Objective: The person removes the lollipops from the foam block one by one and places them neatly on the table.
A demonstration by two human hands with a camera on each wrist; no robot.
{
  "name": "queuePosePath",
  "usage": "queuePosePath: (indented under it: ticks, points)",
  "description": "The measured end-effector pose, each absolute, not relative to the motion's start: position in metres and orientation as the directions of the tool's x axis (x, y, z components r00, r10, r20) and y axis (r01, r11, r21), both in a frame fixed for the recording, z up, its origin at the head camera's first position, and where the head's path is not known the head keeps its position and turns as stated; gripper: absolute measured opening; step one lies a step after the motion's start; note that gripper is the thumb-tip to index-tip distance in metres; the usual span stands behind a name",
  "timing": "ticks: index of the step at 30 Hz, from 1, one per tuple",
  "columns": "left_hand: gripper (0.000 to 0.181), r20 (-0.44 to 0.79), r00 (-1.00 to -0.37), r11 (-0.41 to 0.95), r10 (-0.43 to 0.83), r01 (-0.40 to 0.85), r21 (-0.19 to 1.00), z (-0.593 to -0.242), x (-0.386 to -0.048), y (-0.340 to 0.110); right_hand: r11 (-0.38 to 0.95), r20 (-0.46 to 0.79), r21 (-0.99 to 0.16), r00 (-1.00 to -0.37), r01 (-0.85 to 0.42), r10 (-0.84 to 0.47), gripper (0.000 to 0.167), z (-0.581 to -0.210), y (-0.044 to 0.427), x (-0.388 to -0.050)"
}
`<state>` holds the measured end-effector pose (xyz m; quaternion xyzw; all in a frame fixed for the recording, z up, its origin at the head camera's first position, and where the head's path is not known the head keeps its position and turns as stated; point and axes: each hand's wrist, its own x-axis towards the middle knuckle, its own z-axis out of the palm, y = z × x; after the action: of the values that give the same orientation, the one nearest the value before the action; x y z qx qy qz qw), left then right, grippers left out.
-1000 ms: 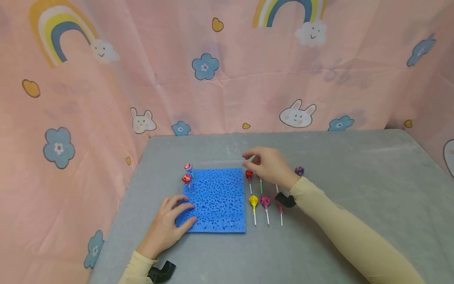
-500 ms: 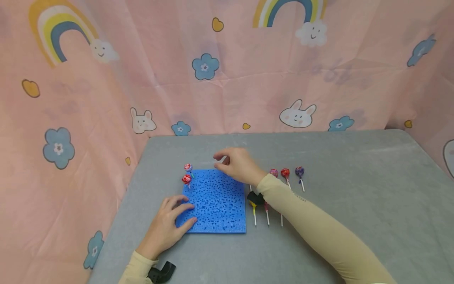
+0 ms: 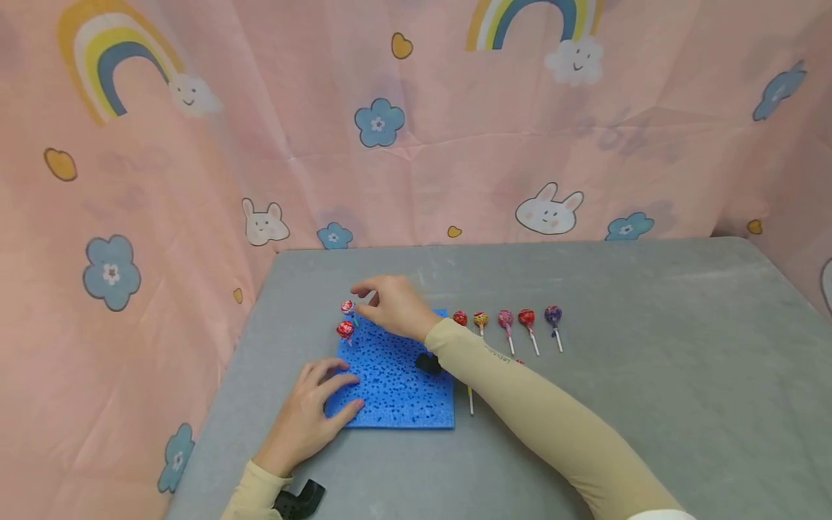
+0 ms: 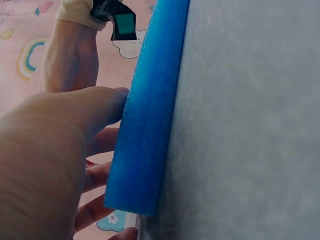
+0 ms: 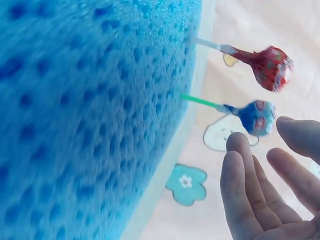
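Note:
A blue foam block with a pitted top lies on the table. Two wrapped lollipops stand in its far left corner: a red one on a pale stick and a blue-and-red one on a green stick. My right hand is beside the blue-and-red lollipop. In the right wrist view its thumb and fingers are parted around the candy, with nothing between them; whether the thumb touches it I cannot tell. My left hand rests at the block's left edge with loosely bent, spread fingers, the thumb against the foam.
Right of the block lies a row of several lollipops, among them a pink one and a purple one. My right forearm hides most of a nearer row; one stick shows. A pink printed curtain hangs behind the grey table.
My right hand has moved left from above the lollipop row, across the block, to the standing lollipops. The far row is uncovered again. My left hand has stayed in place.

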<state>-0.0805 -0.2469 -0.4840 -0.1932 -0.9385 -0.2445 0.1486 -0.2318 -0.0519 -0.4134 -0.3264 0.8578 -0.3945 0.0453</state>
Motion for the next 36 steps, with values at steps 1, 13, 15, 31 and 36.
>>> queuePosePath:
  ticks: [1,13,15,31,36]
  points:
    - [0.032,0.374,-0.881,0.805,0.290,0.436,0.403,-0.484,-0.080,-0.247,0.472,0.182,-0.705,-0.779,-0.529,-0.601,0.035,-0.415,-0.055,-0.232]
    - [0.031,0.382,-0.874,0.801,0.302,0.450,0.395,-0.484,-0.081,-0.247,0.422,0.184,-0.726,-0.744,-0.543,-0.642,0.030,-0.422,-0.067,-0.237]
    - [0.031,0.382,-0.874,0.800,0.300,0.448,0.399,-0.484,-0.081,-0.247,0.419,0.190,-0.726,-0.744,-0.546,-0.641,0.029,-0.422,-0.067,-0.237]
    - [0.031,0.395,-0.871,0.790,0.292,0.453,0.414,-0.483,-0.080,-0.249,0.377,0.267,-0.724,-0.739,-0.578,-0.619,0.028,-0.411,-0.067,-0.227]
    - [0.031,0.397,-0.869,0.791,0.295,0.455,0.408,-0.484,-0.080,-0.248,0.368,0.273,-0.740,-0.752,-0.563,-0.600,0.029,-0.408,-0.055,-0.226]
